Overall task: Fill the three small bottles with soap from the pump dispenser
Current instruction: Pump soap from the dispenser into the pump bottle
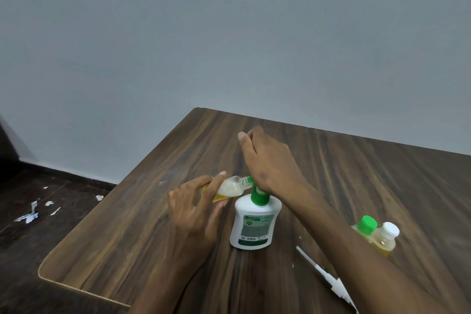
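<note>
In the head view, the left hand (193, 209) grips a small bottle (230, 187) tilted, its mouth at the dispenser (254, 222) spout; the right hand (267, 160), fingers loosely curled, presses the pump. Slow strokes with the mouth kept under the spout should prevent drips. Two capped bottles (377, 234) stand right of the dispenser.

- Left hand (193, 214): bare; no ring, glove or watch observed.
- Right hand (270, 160): bare likewise.
- Both forearms: uncovered; no sleeve is seen.
</note>
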Tool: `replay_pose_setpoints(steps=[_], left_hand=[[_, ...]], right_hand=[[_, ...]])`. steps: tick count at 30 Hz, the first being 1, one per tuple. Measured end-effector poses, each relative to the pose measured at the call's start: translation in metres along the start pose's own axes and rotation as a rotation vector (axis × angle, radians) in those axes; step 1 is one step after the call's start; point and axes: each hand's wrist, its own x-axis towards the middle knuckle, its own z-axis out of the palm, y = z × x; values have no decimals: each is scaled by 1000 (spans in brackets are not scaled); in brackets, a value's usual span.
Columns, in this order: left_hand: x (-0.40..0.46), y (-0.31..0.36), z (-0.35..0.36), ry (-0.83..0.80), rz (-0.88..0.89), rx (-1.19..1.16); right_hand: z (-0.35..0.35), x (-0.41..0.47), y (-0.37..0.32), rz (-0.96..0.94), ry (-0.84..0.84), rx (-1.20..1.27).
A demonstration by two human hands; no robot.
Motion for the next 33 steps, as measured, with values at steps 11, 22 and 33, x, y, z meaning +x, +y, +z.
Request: replay_pose_setpoints(steps=[11, 22, 33], left_hand=[[0, -1, 1, -3, 3, 5], [-1, -1, 1, 2, 2, -5], [0, 0, 1, 0, 3, 2]], right_hand=[[3, -1, 1, 19, -47, 27], [-1, 0, 1, -12, -3, 26], [-1, -2, 2, 6, -44, 74]])
